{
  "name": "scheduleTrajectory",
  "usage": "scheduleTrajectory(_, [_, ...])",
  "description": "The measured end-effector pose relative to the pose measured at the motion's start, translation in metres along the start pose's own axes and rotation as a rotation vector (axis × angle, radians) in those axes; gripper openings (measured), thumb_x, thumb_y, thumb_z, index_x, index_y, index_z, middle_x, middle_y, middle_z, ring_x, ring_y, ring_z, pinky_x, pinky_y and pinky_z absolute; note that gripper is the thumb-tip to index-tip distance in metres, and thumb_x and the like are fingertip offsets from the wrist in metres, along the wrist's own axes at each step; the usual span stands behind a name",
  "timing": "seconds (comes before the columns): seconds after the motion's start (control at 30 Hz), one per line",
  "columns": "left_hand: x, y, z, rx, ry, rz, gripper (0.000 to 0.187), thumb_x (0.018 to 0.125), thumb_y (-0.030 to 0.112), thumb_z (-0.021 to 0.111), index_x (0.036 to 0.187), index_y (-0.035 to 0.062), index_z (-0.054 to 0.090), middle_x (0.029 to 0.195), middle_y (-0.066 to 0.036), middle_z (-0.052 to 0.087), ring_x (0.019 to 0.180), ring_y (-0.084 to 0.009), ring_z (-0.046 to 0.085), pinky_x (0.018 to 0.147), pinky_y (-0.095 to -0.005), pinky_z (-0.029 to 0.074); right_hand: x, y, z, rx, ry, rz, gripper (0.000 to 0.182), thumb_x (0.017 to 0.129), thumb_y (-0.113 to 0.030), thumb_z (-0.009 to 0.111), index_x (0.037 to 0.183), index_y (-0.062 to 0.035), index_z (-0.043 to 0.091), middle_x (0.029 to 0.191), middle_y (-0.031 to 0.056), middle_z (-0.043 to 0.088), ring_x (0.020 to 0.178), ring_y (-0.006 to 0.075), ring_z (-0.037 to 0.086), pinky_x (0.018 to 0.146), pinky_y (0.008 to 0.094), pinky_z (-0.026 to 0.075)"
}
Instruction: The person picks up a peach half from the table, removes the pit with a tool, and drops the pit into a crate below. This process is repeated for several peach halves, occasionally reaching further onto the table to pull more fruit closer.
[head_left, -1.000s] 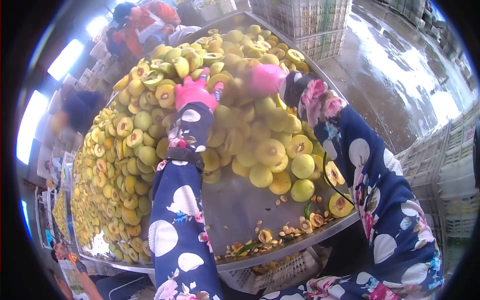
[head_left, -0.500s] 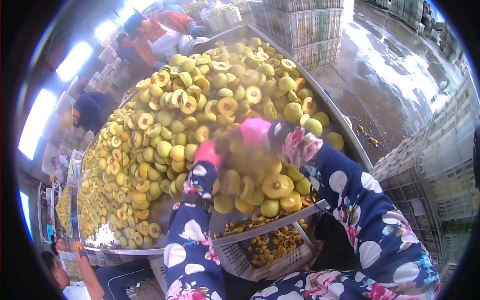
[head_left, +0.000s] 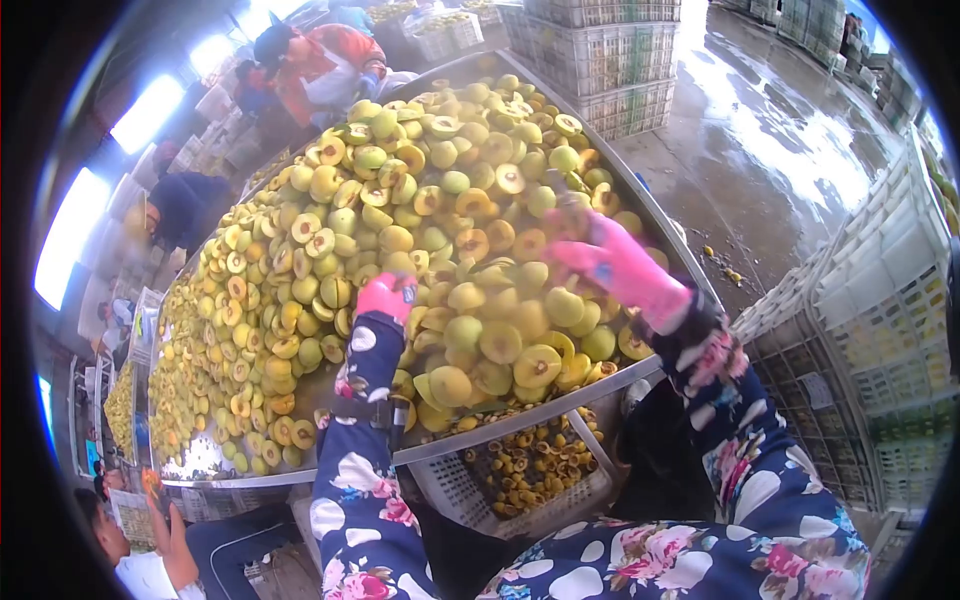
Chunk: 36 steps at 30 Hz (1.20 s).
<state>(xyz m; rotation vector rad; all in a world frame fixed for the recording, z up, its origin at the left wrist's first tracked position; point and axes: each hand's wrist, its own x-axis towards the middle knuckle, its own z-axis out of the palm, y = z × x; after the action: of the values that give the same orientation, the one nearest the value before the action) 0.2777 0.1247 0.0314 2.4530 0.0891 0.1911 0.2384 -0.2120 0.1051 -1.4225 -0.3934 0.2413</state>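
A big heap of halved yellow-green fruit, peach-like (head_left: 340, 230), covers the metal table (head_left: 590, 395); several halves show a reddish-brown stone or hollow. My left hand (head_left: 388, 297), in a pink glove, rests against the near part of the heap with its fingers curled closed; what they hold, if anything, is hidden. To the right, my right hand (head_left: 625, 268), also pink-gloved, is over the heap's right side. A blurred brownish-grey thing (head_left: 570, 200) sticks up from its thumb side, gripped there, while the other fingers reach left. I cannot make out its kind.
Below the table's near edge stands a white crate (head_left: 450, 500) with small brownish-yellow fruit pieces (head_left: 535, 470). Tall crate stacks are at right (head_left: 850, 330) and at the back (head_left: 620, 70). A person in red (head_left: 325, 65) works across the table; another person (head_left: 150, 570) sits at lower left.
My hands have moved apart: the right one went right, off the fruit in the middle, and the left one slightly left. The view has shifted a little.
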Motion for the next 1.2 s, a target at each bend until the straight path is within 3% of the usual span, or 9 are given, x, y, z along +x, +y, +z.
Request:
scheduleTrajectory(0.17, [0.066, 0.044, 0.025, -0.185, 0.041, 0.177, 0.035, 0.077, 0.013, 0.059, 0.112, 0.0045, 0.057, 0.09, -0.01, 0.063, 0.072, -0.0141, 0.059, 0.067, -0.0274, 0.048, -0.067, 0.024, 0.003, 0.292, 0.134, 0.224, 0.04, 0.085, -0.013, 0.053, 0.119, 0.0015, 0.04, 0.085, 0.0073, 0.063, 0.053, 0.009, 0.058, 0.041, 0.0181, 0.043])
scheduleTrajectory(0.33, [0.126, 0.082, 0.071, 0.316, 0.109, 0.513, 0.049, 0.075, 0.014, 0.06, 0.123, 0.0104, 0.048, 0.112, -0.016, 0.055, 0.097, -0.0329, 0.055, 0.086, -0.0376, 0.044, -0.081, 0.054, 0.015, 0.469, 0.212, 0.453, 0.035, 0.082, -0.012, 0.058, 0.112, -0.0024, 0.043, 0.08, 0.0058, 0.064, 0.05, 0.0083, 0.056, 0.041, 0.0182, 0.041])
scheduleTrajectory(0.47, [0.166, 0.051, 0.128, 0.658, -0.127, 0.402, 0.04, 0.078, 0.013, 0.056, 0.117, 0.0113, 0.05, 0.117, -0.016, 0.052, 0.103, -0.0329, 0.053, 0.087, -0.0401, 0.044, -0.074, 0.073, 0.013, 0.535, 0.112, 0.522, 0.03, 0.084, -0.012, 0.057, 0.109, -0.0049, 0.044, 0.086, 0.0065, 0.063, 0.055, 0.0086, 0.057, 0.047, 0.0192, 0.044])
scheduleTrajectory(0.57, [0.137, 0.1, 0.107, 0.799, -0.207, 0.247, 0.031, 0.075, 0.009, 0.06, 0.105, 0.0094, 0.053, 0.096, -0.015, 0.061, 0.087, -0.033, 0.06, 0.075, -0.0378, 0.05, -0.069, 0.086, 0.01, 0.477, 0.043, 0.511, 0.027, 0.087, -0.016, 0.054, 0.11, -0.0052, 0.044, 0.087, 0.0059, 0.061, 0.057, 0.0083, 0.057, 0.049, 0.0202, 0.045])
scheduleTrajectory(0.7, [0.139, 0.046, 0.085, 0.036, 0.028, 0.198, 0.044, 0.071, 0.011, 0.071, 0.109, 0.0091, 0.05, 0.091, -0.011, 0.061, 0.077, -0.0242, 0.062, 0.065, -0.0373, 0.052, -0.068, 0.08, 0.012, 0.468, 0.017, 0.464, 0.028, 0.089, -0.019, 0.053, 0.112, -0.0055, 0.045, 0.076, 0.0035, 0.06, 0.055, 0.0073, 0.056, 0.048, 0.0192, 0.043])
scheduleTrajectory(0.73, [0.117, 0.069, 0.064, -0.546, -0.118, -0.166, 0.047, 0.072, 0.009, 0.071, 0.114, 0.0098, 0.049, 0.094, -0.008, 0.06, 0.077, -0.0201, 0.061, 0.058, -0.0355, 0.053, -0.07, 0.078, 0.013, 0.457, 0.011, 0.459, 0.028, 0.089, -0.018, 0.053, 0.113, -0.0055, 0.045, 0.075, 0.0032, 0.06, 0.054, 0.0071, 0.056, 0.047, 0.0188, 0.043])
scheduleTrajectory(0.83, [0.055, 0.071, 0.022, -1.187, -0.271, -0.468, 0.02, 0.079, 0.012, 0.061, 0.098, 0.0099, 0.054, 0.092, -0.006, 0.06, 0.076, -0.0236, 0.06, 0.06, -0.0343, 0.054, -0.074, 0.078, 0.016, 0.318, -0.004, 0.418, 0.032, 0.088, -0.023, 0.053, 0.113, -0.0053, 0.045, 0.069, 0.0018, 0.057, 0.047, 0.0062, 0.051, 0.044, 0.0177, 0.04])
scheduleTrajectory(1.03, [-0.088, 0.087, -0.005, -1.937, -0.393, -0.617, 0.054, 0.085, 0.038, 0.043, 0.119, -0.0031, 0.045, 0.122, -0.026, 0.044, 0.109, -0.0398, 0.047, 0.083, -0.0494, 0.047, -0.094, 0.061, 0.038, 0.213, -0.016, 0.37, 0.035, 0.088, -0.029, 0.052, 0.114, -0.0058, 0.043, 0.073, 0.0036, 0.057, 0.047, 0.007, 0.05, 0.043, 0.0184, 0.039])
scheduleTrajectory(1.2, [-0.175, 0.094, 0.006, -2.043, -0.316, -0.577, 0.049, 0.085, 0.027, 0.042, 0.124, -0.0032, 0.041, 0.128, -0.024, 0.041, 0.114, -0.0408, 0.043, 0.091, -0.0536, 0.04, -0.136, 0.048, 0.076, 0.337, -0.148, 0.424, 0.03, 0.09, -0.027, 0.051, 0.109, -0.0051, 0.044, 0.074, 0.0047, 0.058, 0.051, 0.009, 0.053, 0.046, 0.0201, 0.042])
